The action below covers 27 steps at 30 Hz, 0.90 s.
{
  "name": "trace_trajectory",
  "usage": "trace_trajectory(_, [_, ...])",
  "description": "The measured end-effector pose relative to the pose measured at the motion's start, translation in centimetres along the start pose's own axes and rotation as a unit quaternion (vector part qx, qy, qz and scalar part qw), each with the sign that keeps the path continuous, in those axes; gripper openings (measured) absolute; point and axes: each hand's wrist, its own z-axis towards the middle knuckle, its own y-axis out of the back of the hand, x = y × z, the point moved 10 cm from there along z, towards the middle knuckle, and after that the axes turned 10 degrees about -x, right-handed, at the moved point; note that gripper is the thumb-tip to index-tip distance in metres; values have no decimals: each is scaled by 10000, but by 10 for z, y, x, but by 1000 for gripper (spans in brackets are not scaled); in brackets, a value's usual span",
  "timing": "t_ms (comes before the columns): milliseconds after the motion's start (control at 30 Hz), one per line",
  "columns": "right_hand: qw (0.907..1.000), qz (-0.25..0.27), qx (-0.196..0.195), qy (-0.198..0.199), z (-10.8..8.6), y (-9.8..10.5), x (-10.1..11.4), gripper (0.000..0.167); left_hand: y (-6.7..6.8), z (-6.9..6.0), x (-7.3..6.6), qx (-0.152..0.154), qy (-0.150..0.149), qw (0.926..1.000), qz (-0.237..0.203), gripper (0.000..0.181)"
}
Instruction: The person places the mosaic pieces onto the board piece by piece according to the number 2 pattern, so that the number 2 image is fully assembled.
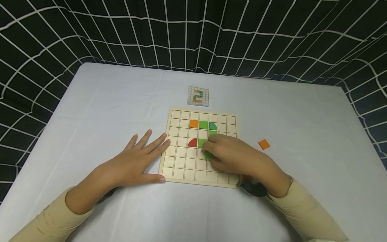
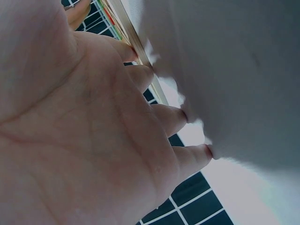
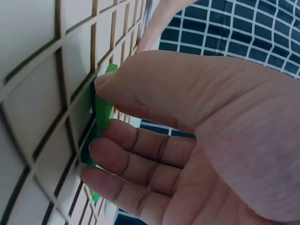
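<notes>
A wooden grid board (image 1: 181, 163) lies on the white table. My right hand (image 1: 232, 153) is over its middle, pinching a green square tile (image 3: 104, 108) between thumb and fingers, tilted against the grid. In the head view, an orange tile (image 1: 194, 124), a green tile (image 1: 203, 125) and a teal quarter-round (image 1: 213, 126) form a row in the upper cells. A red quarter-round (image 1: 192, 143) sits lower, beside another green tile (image 1: 201, 143); my fingers partly cover the cells there. Spread flat, my left hand (image 1: 133, 164) rests with its fingertips at the board's left edge.
Beyond the board lies a small pattern card (image 1: 198, 96) showing coloured shapes on a grid. A loose orange square tile (image 1: 264, 144) lies on the table to the right. Black curtains with white grid lines (image 1: 193, 37) surround the table's far side.
</notes>
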Motion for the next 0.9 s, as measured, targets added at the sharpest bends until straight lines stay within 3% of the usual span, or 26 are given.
trace_trajectory(533, [9994, 168, -69, 290, 17, -8, 12, 16, -3, 1, 2, 15, 36, 10000, 9, 101])
trace_trajectory(900, [9985, 441, 127, -303, 18, -14, 1, 26, -1, 1, 1, 6, 30, 10000, -24, 100])
